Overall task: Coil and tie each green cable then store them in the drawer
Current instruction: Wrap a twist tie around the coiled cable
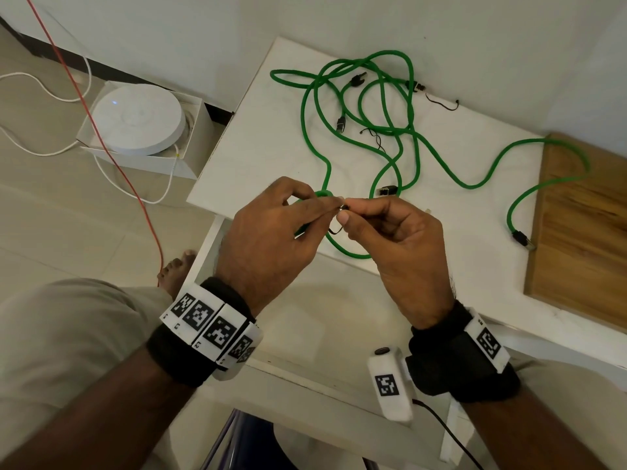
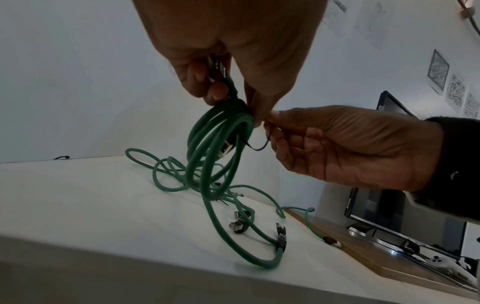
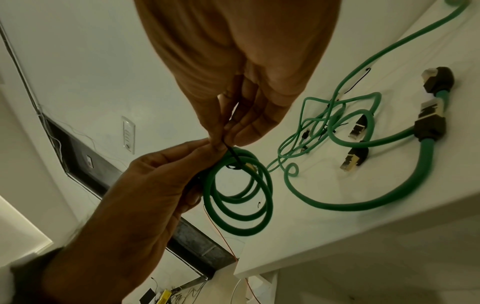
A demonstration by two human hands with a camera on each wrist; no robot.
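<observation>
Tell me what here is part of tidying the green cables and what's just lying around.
Job: coil in left hand; black tie pinched by right hand; loose cables; spare ties.
Lying about: white disc, red wire, wooden board.

White tabletop [image 1: 258,147] beneath and beyond fingers. Wooden board [image 1: 583,232] at tabletop's right end, well right of fingers. Round white device [image 1: 135,122] with small blue light sits in open white box [image 1: 190,154] on floor, left of fingers. Orange cord [image 1: 101,130] and white cord [image 1: 44,89] trail across floor tiles. Dark monitor [image 2: 384,207] stands past board.
</observation>
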